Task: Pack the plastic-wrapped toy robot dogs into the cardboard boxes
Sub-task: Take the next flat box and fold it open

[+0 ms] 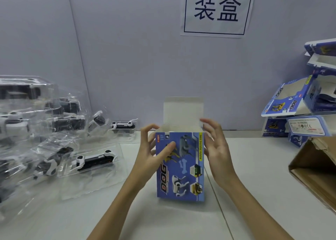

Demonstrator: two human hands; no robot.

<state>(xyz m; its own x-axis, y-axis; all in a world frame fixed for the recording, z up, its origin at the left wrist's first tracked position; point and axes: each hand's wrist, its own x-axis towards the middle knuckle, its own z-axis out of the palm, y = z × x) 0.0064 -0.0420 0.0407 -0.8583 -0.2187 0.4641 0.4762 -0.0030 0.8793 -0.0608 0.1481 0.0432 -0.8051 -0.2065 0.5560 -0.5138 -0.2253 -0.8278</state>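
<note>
Two bare forearms; no sleeves in view; left grip [154, 148] bare, ungloved; right grip [217, 147] likewise.

A single head-worn wide-angle view looks forward and down, close over the white tabletop [254, 185], facing the grey back wall [136, 57].

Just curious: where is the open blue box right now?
In the head view the blue box stands centre on the table, between the left hand and right hand.
</note>
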